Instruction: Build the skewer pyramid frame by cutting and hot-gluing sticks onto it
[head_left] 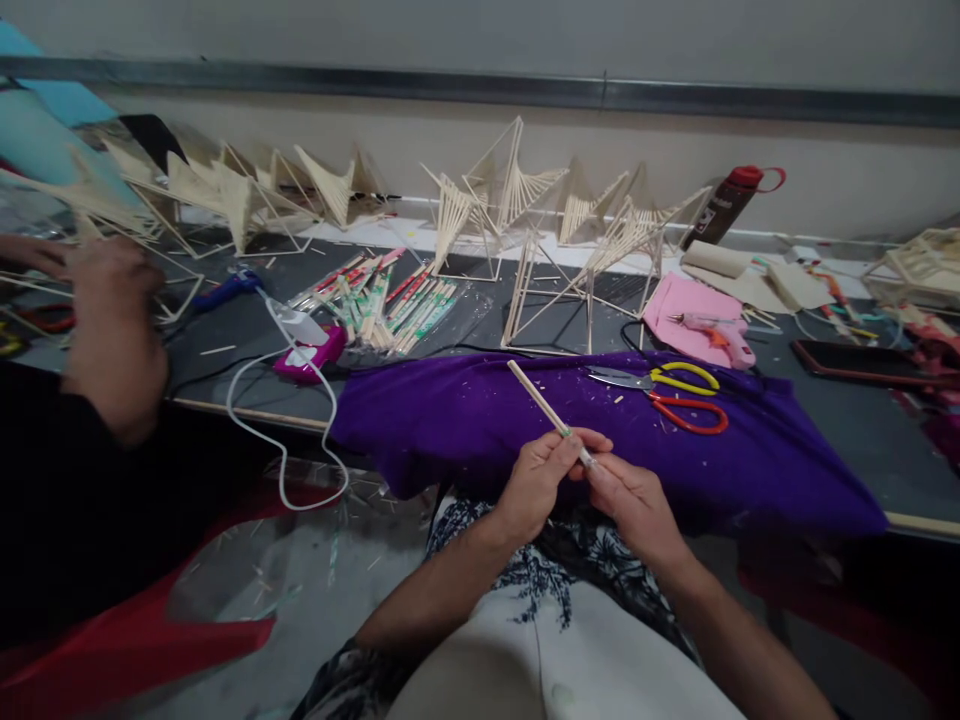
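Note:
A pair of wooden chopsticks (534,391) slants up and left from between my hands, its upper part bare. My left hand (536,482) is closed round its lower part, near a bit of green-printed wrapper. My right hand (636,500) pinches the lower end, where whitish wrapper (586,458) shows between the fingers. Beneath and beyond my hands lies a purple cloth (442,415) along the table edge. Scissors (651,385) with one yellow and one red handle rest on it to the right, blades apart.
Wrapped chopsticks (416,312) lie in a heap beyond the cloth. Stick frames (517,190) line the wall. A glue gun (712,335) rests on pink cloth. At left are a magenta power strip (311,355), a white cable (232,385) and a co-worker's arm (116,340).

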